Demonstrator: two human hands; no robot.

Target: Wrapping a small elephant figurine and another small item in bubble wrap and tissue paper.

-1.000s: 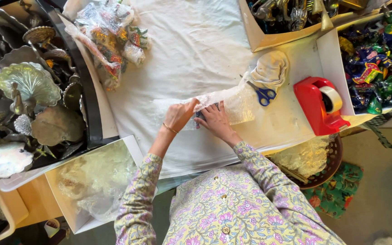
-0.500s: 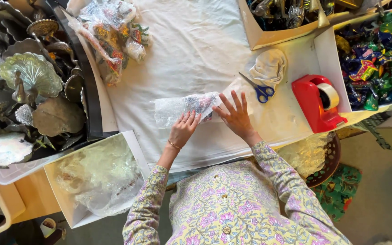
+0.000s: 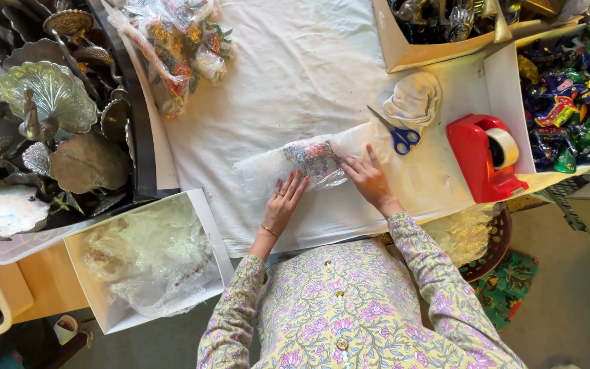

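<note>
A patterned object rolled in clear bubble wrap point(image 3: 308, 160) lies across the white cloth point(image 3: 295, 75) in front of me. My left hand point(image 3: 283, 203) rests flat against the near side of the roll, fingers spread. On the roll's right part lies my right hand point(image 3: 369, 179), fingers pressing the wrap down. Blue-handled scissors point(image 3: 397, 135) lie just beyond my right hand, next to a crumpled cream cloth point(image 3: 414, 99).
A red tape dispenser point(image 3: 483, 157) stands at the right. Boxes of colourful wrapped items point(image 3: 575, 89) and metal pieces point(image 3: 438, 17) sit beyond it. Brass peacock ornaments point(image 3: 49, 102) fill a black tray at left. A white box of bubble wrap point(image 3: 148, 256) is near left.
The folded wrap has been rolled out into a longer bundle toward the left. Both hands moved apart along it, from pinching one spot to lying flat on the roll.
</note>
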